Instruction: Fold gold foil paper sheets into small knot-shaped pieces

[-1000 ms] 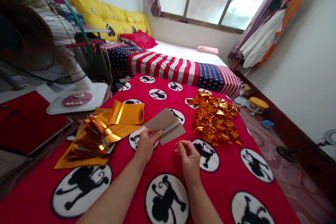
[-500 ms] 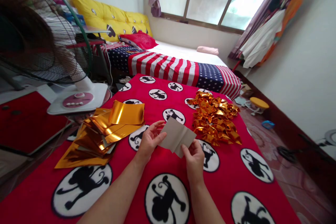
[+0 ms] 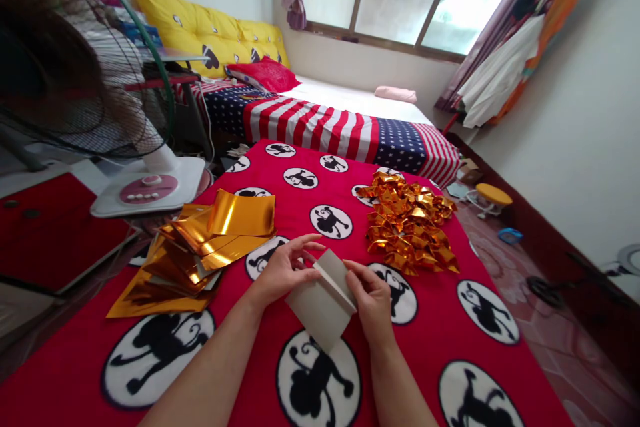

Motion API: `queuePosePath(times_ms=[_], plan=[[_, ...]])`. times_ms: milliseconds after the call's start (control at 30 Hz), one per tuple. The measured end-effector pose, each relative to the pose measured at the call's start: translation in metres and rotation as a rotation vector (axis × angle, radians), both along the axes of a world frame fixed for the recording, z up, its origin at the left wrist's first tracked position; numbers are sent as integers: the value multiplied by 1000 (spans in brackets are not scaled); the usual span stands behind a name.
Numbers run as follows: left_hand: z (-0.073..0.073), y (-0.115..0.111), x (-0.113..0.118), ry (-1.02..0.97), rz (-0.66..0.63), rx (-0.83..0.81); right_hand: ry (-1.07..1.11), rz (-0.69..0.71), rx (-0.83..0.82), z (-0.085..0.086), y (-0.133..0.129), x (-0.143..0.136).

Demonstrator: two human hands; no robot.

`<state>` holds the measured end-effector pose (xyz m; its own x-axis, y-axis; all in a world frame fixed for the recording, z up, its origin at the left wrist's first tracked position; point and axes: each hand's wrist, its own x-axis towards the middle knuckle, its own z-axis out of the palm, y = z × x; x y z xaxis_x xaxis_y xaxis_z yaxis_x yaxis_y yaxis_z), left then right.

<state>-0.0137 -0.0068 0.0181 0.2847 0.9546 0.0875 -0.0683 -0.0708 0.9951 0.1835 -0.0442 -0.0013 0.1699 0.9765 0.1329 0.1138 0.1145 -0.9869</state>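
Observation:
A grey sheet of paper [image 3: 320, 310] with a raised fold across it is held between my two hands, above the red cloth [image 3: 240, 353] with monkey prints. My left hand [image 3: 287, 270] pinches its upper left edge between thumb and fingers. At the upper right edge, by the fold, my right hand [image 3: 370, 293] grips the paper with thumb and fingertips. Gold foil sheets [image 3: 245, 215] lie in a loose pile to the left. On the right sits a heap of crumpled-looking folded gold foil pieces [image 3: 410, 220].
An electric fan [image 3: 145, 187] stands at the left edge of the cloth. Beyond the cloth is a bed [image 3: 320, 127] with a yellow cushion [image 3: 200, 33]. A yellow stool [image 3: 494, 195] is on the floor at right.
The grey paper has turned and come nearer, its larger part now pointing down toward me. Both hands have shifted their grip along its edges.

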Motion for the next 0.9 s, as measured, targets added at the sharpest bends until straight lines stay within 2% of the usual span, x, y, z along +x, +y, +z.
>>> queuePosePath(times_ms=[133, 200, 367, 467, 600, 667, 733, 900], plan=[[-2, -1, -2, 37, -84, -38, 13, 50, -16, 3, -2, -1], [-4, -1, 0, 55, -75, -57, 37, 49, -23, 2, -2, -2], [-10, 2, 7, 30, 149, -58, 201, -26, 17, -4, 1, -1], [-15, 5, 9, -51, 296, -103, 101, -114, 83, -4, 2, -1], [-16, 6, 7, -131, 337, -191, -126, -96, 222, 1, 0, -4], [-15, 5, 6, -134, 335, -206, -140, -40, 245, 2, -1, -6], [-13, 5, 6, -126, 339, -188, -51, 6, 191, 1, -1, -6], [-11, 3, 10, -114, 278, -140, 358, 34, 11, -3, 3, -5]])
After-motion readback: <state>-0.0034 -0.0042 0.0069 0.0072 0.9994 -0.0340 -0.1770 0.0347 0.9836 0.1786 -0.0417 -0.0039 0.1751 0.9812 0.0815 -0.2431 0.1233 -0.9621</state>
